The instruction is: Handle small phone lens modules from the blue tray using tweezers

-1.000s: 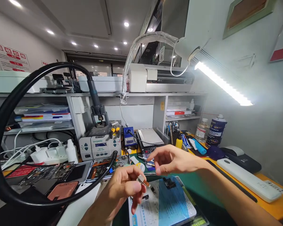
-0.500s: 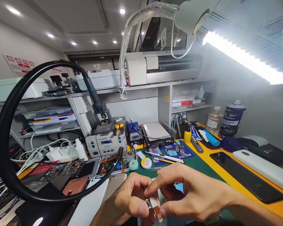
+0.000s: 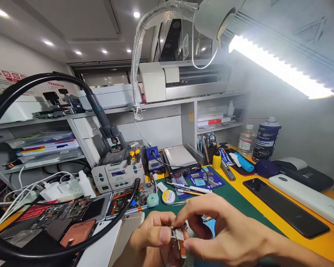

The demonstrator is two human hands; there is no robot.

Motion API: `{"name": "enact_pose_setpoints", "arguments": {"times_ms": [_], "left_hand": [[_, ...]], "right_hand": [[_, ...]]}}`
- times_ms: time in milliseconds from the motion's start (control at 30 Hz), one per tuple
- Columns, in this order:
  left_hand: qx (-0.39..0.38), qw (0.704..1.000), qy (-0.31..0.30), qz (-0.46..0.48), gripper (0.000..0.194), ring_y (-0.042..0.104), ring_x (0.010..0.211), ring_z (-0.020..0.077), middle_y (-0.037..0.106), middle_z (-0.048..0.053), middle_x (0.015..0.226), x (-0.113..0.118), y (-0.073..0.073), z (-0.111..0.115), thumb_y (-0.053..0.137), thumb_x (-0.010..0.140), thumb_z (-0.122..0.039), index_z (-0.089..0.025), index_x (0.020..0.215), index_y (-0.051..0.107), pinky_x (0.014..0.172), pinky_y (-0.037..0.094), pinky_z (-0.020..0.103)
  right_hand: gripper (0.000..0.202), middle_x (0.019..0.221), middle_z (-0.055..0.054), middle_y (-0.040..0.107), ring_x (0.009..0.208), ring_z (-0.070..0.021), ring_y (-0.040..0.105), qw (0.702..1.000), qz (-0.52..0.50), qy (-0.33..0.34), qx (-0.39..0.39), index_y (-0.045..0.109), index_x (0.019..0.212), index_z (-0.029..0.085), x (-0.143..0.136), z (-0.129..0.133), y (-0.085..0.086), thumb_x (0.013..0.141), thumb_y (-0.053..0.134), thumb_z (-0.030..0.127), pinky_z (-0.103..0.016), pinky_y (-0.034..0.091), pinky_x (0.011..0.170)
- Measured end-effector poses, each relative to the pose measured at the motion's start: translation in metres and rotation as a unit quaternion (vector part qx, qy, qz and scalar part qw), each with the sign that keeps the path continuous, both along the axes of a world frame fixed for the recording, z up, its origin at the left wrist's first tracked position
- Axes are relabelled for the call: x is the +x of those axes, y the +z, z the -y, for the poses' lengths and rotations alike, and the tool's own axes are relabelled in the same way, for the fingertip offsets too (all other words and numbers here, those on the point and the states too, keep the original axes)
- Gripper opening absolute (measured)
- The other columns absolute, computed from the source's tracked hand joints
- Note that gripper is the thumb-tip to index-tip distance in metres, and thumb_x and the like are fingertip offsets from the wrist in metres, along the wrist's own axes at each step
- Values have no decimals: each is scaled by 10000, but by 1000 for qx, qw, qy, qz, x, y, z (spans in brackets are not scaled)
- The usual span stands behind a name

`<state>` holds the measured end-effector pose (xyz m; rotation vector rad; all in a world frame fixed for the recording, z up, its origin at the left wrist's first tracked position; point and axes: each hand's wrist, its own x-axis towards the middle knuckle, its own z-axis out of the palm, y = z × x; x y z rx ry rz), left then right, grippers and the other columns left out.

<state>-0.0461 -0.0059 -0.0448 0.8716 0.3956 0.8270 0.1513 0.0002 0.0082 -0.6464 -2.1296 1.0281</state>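
Between my two hands, low in the middle of the view, is a small silvery module with a brown flex cable (image 3: 178, 234) hanging down from it. My left hand (image 3: 153, 235) is closed on its left side, the thumb pressed against the metal. My right hand (image 3: 219, 226) pinches it from the other side, the index finger at the top edge and the thumb beside the ribbon. Part of the module is covered by my fingers. Behind my right fingers shows a light-blue piece (image 3: 210, 227), mostly hidden.
A green mat (image 3: 239, 207) lies beneath my hands. Beyond are tweezers (image 3: 178, 203), a round yellow-white tin (image 3: 168, 197) and pens. A black hose (image 3: 83, 243) arches across the left, over several phones and boards. At right lies a black phone (image 3: 285, 207); a lamp (image 3: 278, 66) hangs overhead.
The whole scene has shifted left as the head turned slightly right. The module is tilted a little more upright, and my left thumb has moved up along it. Both hands keep their hold.
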Motion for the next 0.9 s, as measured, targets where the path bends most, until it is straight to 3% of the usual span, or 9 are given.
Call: {"name": "enact_pose_setpoints", "arguments": {"times_ms": [133, 200, 267, 333, 500, 700, 900], "left_hand": [[-42, 999, 5, -11, 333, 520, 451, 86, 624, 33, 616, 1, 12, 3, 740, 769, -418, -113, 900, 712, 371, 447, 165], [-61, 997, 46, -15, 308, 501, 476, 77, 616, 22, 656, -2, 19, 3, 763, 758, -395, -125, 901, 723, 383, 471, 167], [-57, 993, 106, -14, 289, 462, 467, 63, 597, 11, 651, -6, 25, 2, 768, 752, -380, -125, 884, 733, 376, 455, 151], [-40, 984, 171, -27, 292, 436, 462, 55, 596, 13, 650, -11, 31, 2, 776, 738, -374, -115, 870, 740, 359, 426, 136], [-4, 946, 317, -70, 299, 490, 545, 83, 676, 50, 839, -14, 43, 4, 803, 683, -310, -121, 910, 757, 339, 425, 147], [-24, 954, 295, -58, 334, 511, 533, 89, 681, 43, 810, -11, 41, 5, 825, 670, -302, -121, 938, 740, 347, 444, 165], [-31, 972, 233, -18, 299, 557, 546, 98, 706, 57, 828, -15, 34, 1, 785, 752, -282, -105, 988, 732, 344, 477, 168]], "right_hand": [[251, 676, 28, 567, 550, -91, 479, 999, -15, -10, 33, 756, 1049, 199, 4, -8, 0, 802, 724, 229, -198, 404, 504], [360, 733, 24, 594, 616, -104, 529, 1000, 0, -10, 8, 717, 1151, 209, 13, -20, 2, 797, 755, 264, -200, 445, 556], [486, 820, 11, 628, 709, -126, 579, 997, 42, -51, -34, 654, 1247, 216, 26, -38, 5, 804, 769, 379, -209, 477, 607], [407, 867, -13, 669, 726, -137, 596, 980, 142, -136, 12, 671, 1175, 197, 39, -59, 3, 903, 620, 496, -225, 478, 619], [220, 902, -112, 749, 800, -231, 649, 938, 281, -186, 77, 773, 903, 142, 48, -94, -18, 850, 630, 301, -311, 439, 696], [232, 887, -125, 766, 787, -226, 670, 900, 369, -194, 129, 791, 894, 160, 22, -96, -45, 886, 570, 230, -308, 417, 657], [188, 871, -110, 738, 749, -200, 633, 890, 378, -206, 150, 759, 855, 147, 14, -98, -50, 875, 595, 236, -313, 421, 640]]}}
